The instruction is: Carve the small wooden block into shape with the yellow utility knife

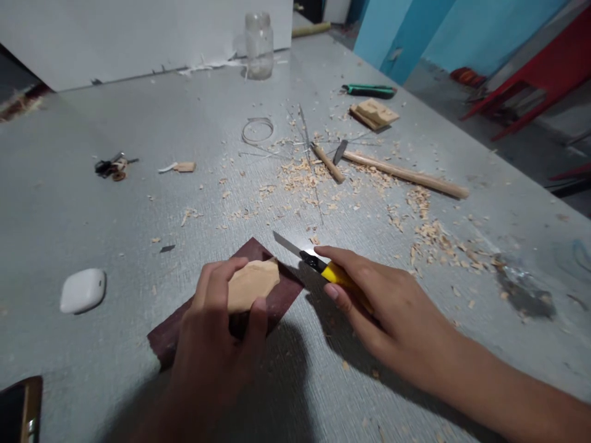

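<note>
- Grey bench [138, 184], strewn with pale wood shavings [300, 175] toward 12 o'clock.
- Left hand [217, 332] pins tan carved wood piece [252, 284] on dark-red sandpaper sheet [281, 295], steadying it.
- Right hand [383, 301] grasps yellow utility knife [314, 261] at 3 o'clock, blade pointing away.

A head-worn camera looks forward and down over our grey worktable [115, 178].

We see a single view, taken from above and just behind our two hands, close enough that the left hand [217, 332] and right hand [383, 307] fill the lower frame. The lens faces away from us across the table toward a white wall [138, 37] and a blue one [443, 31] at the far edge.
</note>
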Tool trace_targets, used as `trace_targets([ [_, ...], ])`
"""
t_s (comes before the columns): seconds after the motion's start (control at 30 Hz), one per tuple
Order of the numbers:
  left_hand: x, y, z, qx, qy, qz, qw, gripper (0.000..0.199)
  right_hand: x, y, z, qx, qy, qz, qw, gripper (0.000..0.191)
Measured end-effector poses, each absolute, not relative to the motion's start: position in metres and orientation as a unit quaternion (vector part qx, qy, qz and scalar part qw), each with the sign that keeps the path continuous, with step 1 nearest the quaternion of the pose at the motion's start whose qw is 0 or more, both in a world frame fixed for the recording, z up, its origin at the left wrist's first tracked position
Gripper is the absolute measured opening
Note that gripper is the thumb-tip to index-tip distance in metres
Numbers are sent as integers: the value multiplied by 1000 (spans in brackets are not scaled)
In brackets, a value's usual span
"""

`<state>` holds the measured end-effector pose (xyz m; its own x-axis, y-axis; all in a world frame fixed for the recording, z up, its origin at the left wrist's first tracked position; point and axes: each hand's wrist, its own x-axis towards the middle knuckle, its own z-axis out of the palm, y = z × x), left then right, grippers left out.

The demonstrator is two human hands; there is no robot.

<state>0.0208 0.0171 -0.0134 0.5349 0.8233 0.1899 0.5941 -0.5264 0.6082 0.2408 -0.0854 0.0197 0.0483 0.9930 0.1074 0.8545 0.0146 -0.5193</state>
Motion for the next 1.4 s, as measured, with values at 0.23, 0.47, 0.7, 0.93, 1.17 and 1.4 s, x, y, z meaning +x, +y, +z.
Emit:
trace_targets([
  [0.23,21,15,-18,858,378,274,214,52,240,-88,23,-694,-646,202,246,28],
  [0.47,20,15,-20,875,403,190,188,63,236,-84,26,-681,-506,384,365,17],
  [0.7,16,13,-20,910,317,206,171,29,232,-80,29,-577,-297,575,499,25],
  [0.93,20,17,-21,928,234,233,173,42,240,-76,24,-522,-198,622,549,32],
  [1.17,20,18,-23,930,248,217,164,36,241,-74,24,-524,-207,614,553,35],
  [1.4,21,18,-24,928,266,212,153,35,236,-82,26,-641,-387,493,442,40],
])
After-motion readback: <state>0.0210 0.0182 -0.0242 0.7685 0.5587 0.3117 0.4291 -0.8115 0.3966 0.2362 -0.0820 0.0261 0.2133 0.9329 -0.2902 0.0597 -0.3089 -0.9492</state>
